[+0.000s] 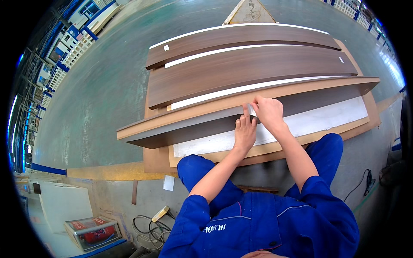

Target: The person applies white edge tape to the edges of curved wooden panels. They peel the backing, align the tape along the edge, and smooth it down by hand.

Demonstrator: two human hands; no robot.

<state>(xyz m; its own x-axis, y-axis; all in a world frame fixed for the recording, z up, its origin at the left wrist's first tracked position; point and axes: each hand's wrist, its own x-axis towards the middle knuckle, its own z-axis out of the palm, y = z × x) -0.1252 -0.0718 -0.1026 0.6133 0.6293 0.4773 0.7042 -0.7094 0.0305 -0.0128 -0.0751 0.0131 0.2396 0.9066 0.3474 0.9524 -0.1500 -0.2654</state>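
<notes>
A long brown wood-grain panel with a raised edge stands tilted before me. A grey strip runs along the left part of its inner side, up to my hands. My right hand pinches a small silvery-white piece of film or tape at the strip's end. My left hand lies just left of it, index finger stretched against the panel edge, the other fingers bent. What lies under the left fingertips is hidden. Two more brown panels lie behind on boards.
A white sheet lies on a tan board close to my knees. On the floor at lower left are coiled cables, a power strip and a case with a red extinguisher. A black cord lies at right.
</notes>
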